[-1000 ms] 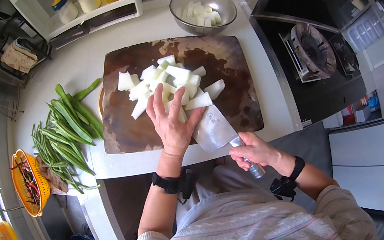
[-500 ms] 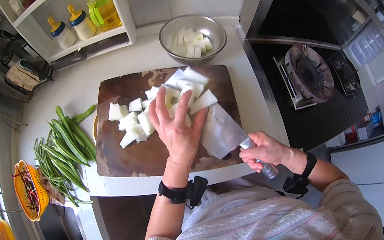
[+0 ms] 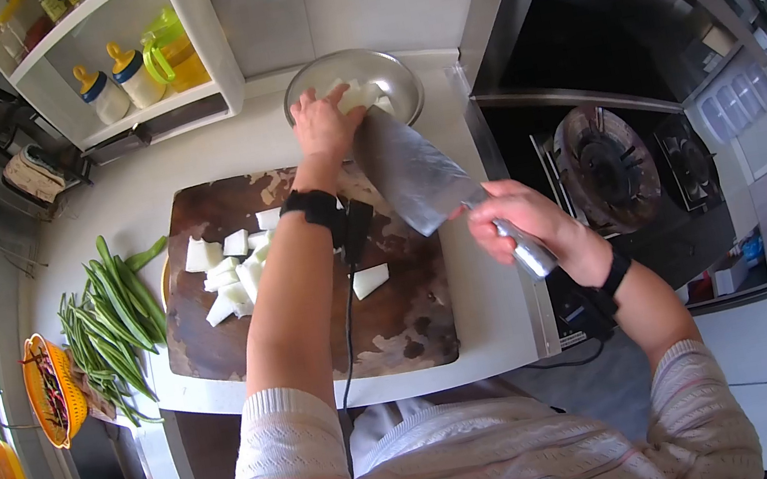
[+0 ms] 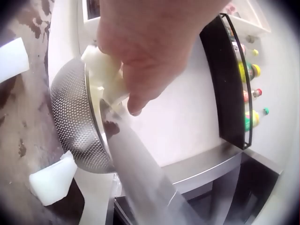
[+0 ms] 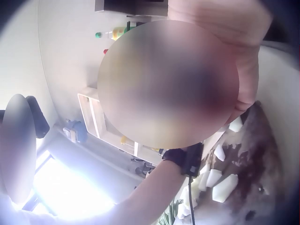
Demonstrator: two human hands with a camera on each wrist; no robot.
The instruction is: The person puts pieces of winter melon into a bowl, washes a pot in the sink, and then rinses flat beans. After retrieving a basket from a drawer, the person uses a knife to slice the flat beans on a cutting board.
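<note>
Over the steel colander point(image 3: 412, 93) at the back of the counter, my left hand point(image 3: 322, 128) has its fingers extended among white chunks that look like winter melon point(image 4: 101, 65). My right hand point(image 3: 527, 217) grips the handle of a cleaver point(image 3: 413, 172), its broad blade slanting up to the colander's rim beneath the left hand. On the brown cutting board point(image 3: 407, 322) more winter melon chunks point(image 3: 225, 276) lie in a pile, partly hidden by the left forearm. One separate chunk point(image 3: 371, 281) sits right of that arm. A blurred patch covers much of the right wrist view.
Green beans point(image 3: 105, 332) lie left of the board, beside a yellow basket point(image 3: 69, 389) of dried chillies. A white shelf point(image 3: 164, 109) with bottles and a jug stands at the back left. On the right is a gas stove point(image 3: 605, 167).
Both hands have moved from the board to the colander, carrying chunks on the cleaver blade. The pile on the board is smaller, and one chunk now lies apart. The head view has shifted.
</note>
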